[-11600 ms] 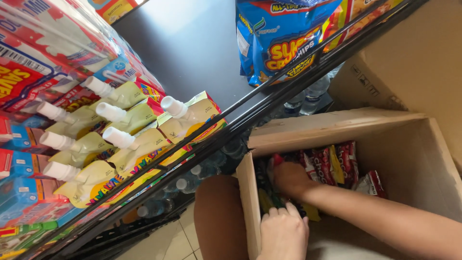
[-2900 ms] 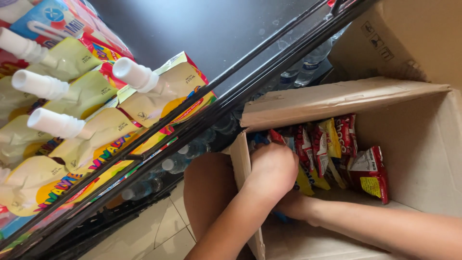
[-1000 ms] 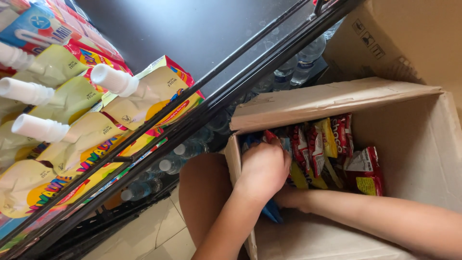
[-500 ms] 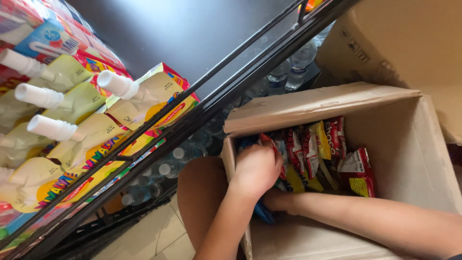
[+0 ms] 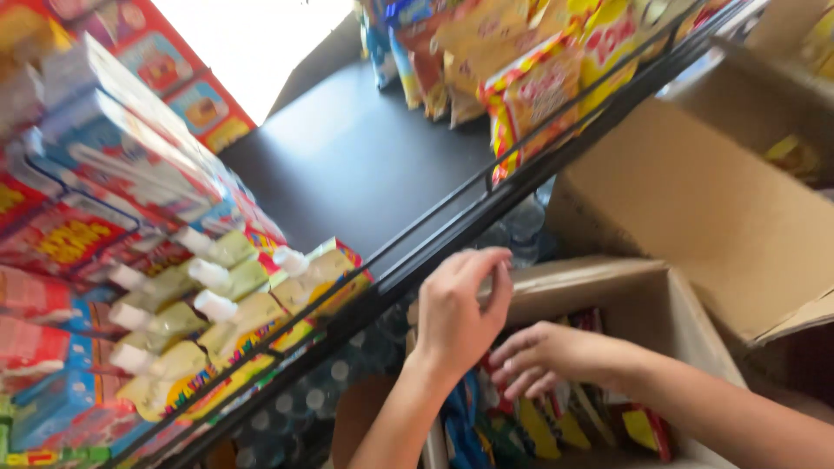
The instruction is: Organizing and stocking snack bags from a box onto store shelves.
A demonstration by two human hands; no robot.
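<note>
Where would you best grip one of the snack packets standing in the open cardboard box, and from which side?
Probably pinch a snack packet by its top edge, coming from above: the packets stand packed upright in the cardboard box, so only their tops are free. The right hand hovers over them.

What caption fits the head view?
Left hand by the shelf rail, right hand over snack packets in a cardboard box.
</note>
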